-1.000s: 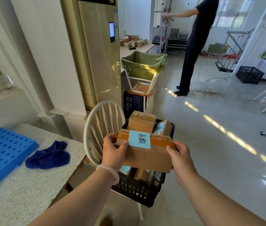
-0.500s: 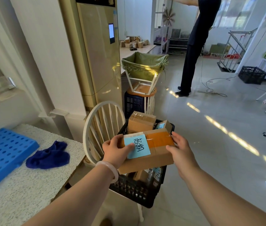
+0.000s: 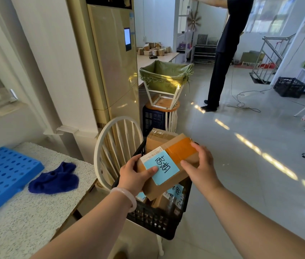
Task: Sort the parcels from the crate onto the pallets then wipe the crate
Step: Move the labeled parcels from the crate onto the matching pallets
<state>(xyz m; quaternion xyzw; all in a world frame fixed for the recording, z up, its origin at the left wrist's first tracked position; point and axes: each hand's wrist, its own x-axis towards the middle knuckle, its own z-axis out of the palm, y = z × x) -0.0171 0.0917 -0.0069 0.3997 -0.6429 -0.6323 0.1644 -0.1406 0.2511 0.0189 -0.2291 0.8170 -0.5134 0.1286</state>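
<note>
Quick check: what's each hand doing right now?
Left hand: holding the taped cardboard parcel.
Right hand: holding the same parcel.

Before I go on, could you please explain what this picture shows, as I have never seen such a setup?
There is no machine here. A person wears one camera on the head, looking forward and down at their own bare hands. The left hand and the right hand grip a brown cardboard parcel with orange tape and a pale blue handwritten label, above a black plastic crate that holds more parcels and sits on a white wooden chair. On the left, a speckled table carries a blue perforated plastic pallet and a dark blue cloth.
</note>
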